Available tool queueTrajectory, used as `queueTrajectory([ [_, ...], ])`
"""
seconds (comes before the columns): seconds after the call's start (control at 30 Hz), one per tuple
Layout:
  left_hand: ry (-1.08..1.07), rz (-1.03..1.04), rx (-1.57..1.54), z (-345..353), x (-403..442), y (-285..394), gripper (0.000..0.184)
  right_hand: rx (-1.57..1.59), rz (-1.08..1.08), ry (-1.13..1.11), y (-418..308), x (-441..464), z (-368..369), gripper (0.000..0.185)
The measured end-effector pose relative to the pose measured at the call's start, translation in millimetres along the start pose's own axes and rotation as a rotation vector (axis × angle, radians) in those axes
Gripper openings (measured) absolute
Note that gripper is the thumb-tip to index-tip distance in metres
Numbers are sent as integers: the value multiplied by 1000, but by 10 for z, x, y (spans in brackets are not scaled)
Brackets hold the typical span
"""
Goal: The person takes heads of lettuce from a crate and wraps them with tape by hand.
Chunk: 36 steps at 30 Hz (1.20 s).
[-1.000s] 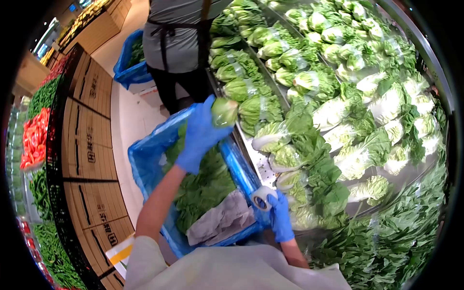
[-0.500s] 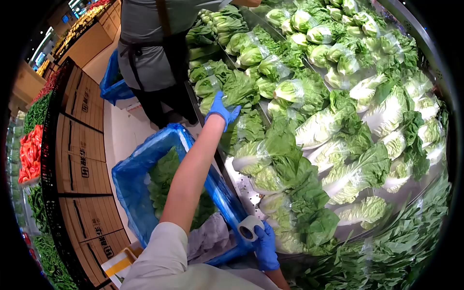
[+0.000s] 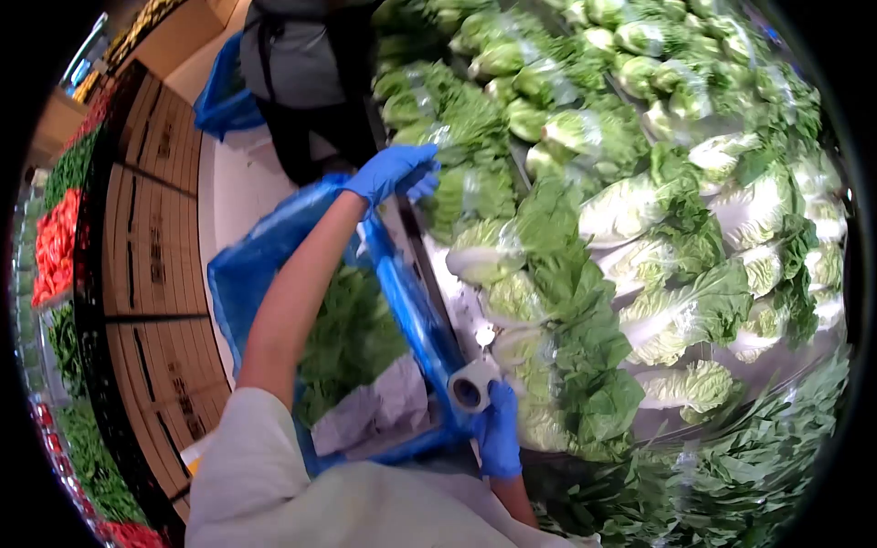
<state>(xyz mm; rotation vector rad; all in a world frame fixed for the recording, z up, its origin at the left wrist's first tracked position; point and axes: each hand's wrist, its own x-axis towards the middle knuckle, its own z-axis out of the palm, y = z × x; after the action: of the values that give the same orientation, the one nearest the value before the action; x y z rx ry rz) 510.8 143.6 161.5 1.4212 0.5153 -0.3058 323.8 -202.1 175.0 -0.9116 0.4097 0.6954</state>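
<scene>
My left hand (image 3: pixel 395 173), in a blue glove, is in the air by the far corner of a blue-lined crate (image 3: pixel 395 288). Its fingers are stretched out and hold nothing, and their tips come close to bundled romaine-like lettuce (image 3: pixel 470 190) on the display. A roll of tape (image 3: pixel 481 372) is in my right hand (image 3: pixel 499 434), also blue-gloved, over the crate's near right corner. Inside the crate lie loose green leaves (image 3: pixel 352 324) and a crumpled greyish cloth or paper (image 3: pixel 379 402). Taped napa cabbages (image 3: pixel 521 301) are beside my right hand.
Rows of wrapped lettuce and napa cabbage (image 3: pixel 671 315) fill the sloping display. Long leafy greens (image 3: pixel 731 475) lie at the near right. A person in a grey top (image 3: pixel 306 59) stands ahead, beside another blue crate (image 3: pixel 224 100). Wooden-sided produce shelving (image 3: pixel 151 242) runs along the left.
My left hand has drawn back leftward off the lettuce bundles to above the crate's edge. My right hand still holds the tape roll. The view has shifted slightly.
</scene>
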Motion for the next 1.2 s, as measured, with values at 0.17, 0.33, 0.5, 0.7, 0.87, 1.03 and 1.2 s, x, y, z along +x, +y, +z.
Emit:
queueTrajectory([
  [0.17,302,233,174,-65,-1537,-691,30,-17,-46,68,60,85,-123,40],
  [0.33,672,-92,280,-583,-2916,-2456,34,-154,35,9,284,161,-55,40],
  [0.5,768,-297,352,-324,-3467,-3788,51,-245,200,-138,758,253,268,34],
  [0.7,891,-545,525,4,-3205,-4166,74,-305,266,-93,1241,196,598,25],
  [0.87,933,-357,1102,591,-3282,-3635,76,-550,322,-119,1563,273,632,25],
  [1.03,633,-254,785,975,-3683,-3778,39,-989,367,-382,2123,633,547,32],
  [1.2,496,-75,602,851,-4138,-3740,22,-1102,415,-487,2550,711,63,27],
])
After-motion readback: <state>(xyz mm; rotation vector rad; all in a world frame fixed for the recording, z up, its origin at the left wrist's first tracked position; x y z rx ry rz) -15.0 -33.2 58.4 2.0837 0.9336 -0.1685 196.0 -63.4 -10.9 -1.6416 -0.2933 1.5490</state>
